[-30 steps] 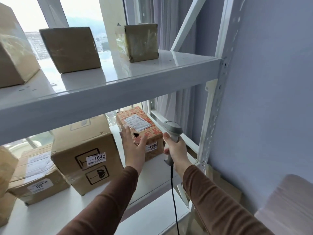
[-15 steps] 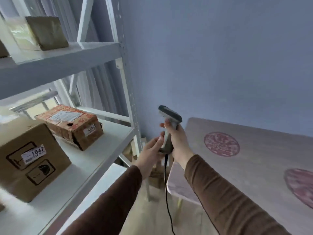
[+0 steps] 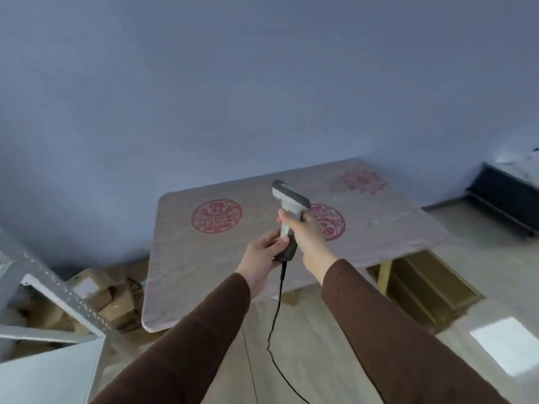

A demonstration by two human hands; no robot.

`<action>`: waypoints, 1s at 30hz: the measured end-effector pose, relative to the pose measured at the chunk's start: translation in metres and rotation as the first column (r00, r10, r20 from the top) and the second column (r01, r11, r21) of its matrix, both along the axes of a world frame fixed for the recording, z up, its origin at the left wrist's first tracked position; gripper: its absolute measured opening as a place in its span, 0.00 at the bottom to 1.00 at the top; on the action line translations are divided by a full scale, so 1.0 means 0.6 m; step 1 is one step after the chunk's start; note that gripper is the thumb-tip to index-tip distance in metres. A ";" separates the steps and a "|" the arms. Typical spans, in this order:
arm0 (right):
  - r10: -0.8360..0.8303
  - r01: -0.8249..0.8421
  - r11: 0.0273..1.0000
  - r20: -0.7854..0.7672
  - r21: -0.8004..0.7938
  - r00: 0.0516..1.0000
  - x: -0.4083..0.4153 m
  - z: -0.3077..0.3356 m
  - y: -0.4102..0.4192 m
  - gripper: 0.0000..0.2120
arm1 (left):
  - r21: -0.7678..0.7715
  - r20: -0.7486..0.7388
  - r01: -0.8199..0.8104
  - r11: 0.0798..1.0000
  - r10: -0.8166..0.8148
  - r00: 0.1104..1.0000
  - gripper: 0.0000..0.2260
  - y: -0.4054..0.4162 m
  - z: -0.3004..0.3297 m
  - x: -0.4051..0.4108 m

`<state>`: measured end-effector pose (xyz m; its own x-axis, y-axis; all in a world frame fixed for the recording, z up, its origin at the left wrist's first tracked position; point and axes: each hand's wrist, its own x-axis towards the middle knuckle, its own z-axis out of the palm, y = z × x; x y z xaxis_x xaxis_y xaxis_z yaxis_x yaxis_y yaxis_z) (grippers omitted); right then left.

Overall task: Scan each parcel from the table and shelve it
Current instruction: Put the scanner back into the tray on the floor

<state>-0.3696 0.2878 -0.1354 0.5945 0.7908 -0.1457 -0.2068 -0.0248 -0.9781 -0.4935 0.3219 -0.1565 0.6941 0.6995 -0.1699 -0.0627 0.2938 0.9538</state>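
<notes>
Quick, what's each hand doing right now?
Left hand: fingers curled round the lower handle of the scanner.
Right hand: grips the scanner's handle.

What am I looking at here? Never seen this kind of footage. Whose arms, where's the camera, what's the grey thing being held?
There is no robot: a person wears a wide-angle camera on the head, looking forward and down, so the two brown-sleeved arms coming up from the bottom are their own. The right hand grips the handle of a grey handheld barcode scanner, whose black cable hangs toward the floor. The left hand cups the bottom of the same handle. Beyond the hands stands a pale table with red round seal prints on its top; no parcel shows on the part in view. At lower left is a corner of the white metal shelf, with blurred cardboard boxes on the floor behind it.
</notes>
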 end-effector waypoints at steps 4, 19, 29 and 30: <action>-0.133 0.132 0.991 -0.025 -0.015 0.991 0.126 -0.025 -0.094 0.04 | -0.001 -0.016 0.118 0.993 -0.118 0.993 0.16 -0.071 -0.016 0.140; -0.325 0.320 0.940 -0.020 -0.118 0.946 0.623 -0.085 -0.389 0.07 | -0.091 -0.085 0.268 0.959 -0.276 0.957 0.11 -0.307 -0.091 0.674; -0.447 0.433 0.872 -0.014 -0.228 0.894 0.845 -0.142 -0.411 0.17 | -0.193 -0.106 0.335 0.922 -0.359 0.927 0.05 -0.316 -0.148 0.913; -0.463 0.448 0.865 -0.016 -0.228 0.886 0.868 -0.148 -0.410 0.17 | -0.198 -0.105 0.345 0.918 -0.370 0.923 0.05 -0.313 -0.154 0.937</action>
<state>0.1514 0.0420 -0.2244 0.8634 0.3798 -0.3321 -0.3116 -0.1162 -0.9431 0.0689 0.1341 -0.2491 0.8534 0.3605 -0.3765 0.2047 0.4325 0.8781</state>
